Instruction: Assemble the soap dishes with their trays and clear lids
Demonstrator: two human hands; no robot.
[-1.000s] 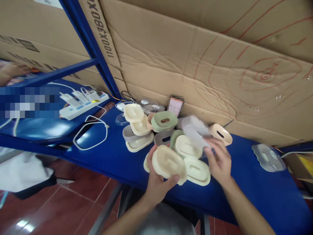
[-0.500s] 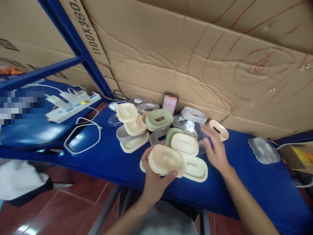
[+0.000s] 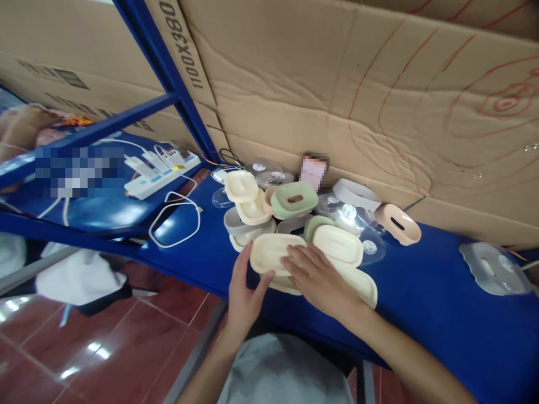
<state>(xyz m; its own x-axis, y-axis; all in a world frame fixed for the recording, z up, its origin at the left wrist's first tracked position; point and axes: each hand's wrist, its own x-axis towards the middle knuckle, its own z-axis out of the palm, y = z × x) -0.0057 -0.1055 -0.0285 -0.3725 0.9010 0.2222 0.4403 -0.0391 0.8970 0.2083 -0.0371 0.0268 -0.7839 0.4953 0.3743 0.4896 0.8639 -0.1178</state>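
Observation:
A cream oval plastic dish [image 3: 269, 252] with a raised rim is between my hands at the front of a pile. My left hand [image 3: 246, 294] grips its left end, fingers at the side and thumb at the near edge. Across its right part lie the bent fingers of my right hand [image 3: 315, 275], covering that end. Under it shows another cream dish [image 3: 282, 284], partly hidden. More cream dishes [image 3: 339, 246] lie beside my right hand. Behind them rests a green oval piece with a slot [image 3: 295, 200].
Clear plastic covers [image 3: 347, 213], a grey oval ring [image 3: 356, 194] and a peach slotted piece [image 3: 400, 224] lie at the back. A phone [image 3: 314, 171] leans against the cardboard [image 3: 273, 101]. Leftward are a power strip [image 3: 164, 179] and white cable [image 3: 174, 219]; another person's hand [image 3: 31, 120] shows far left.
My right hand has come left from the clear covers onto the cream dish. My left hand has shifted its hold at the left end. The view has swung left.

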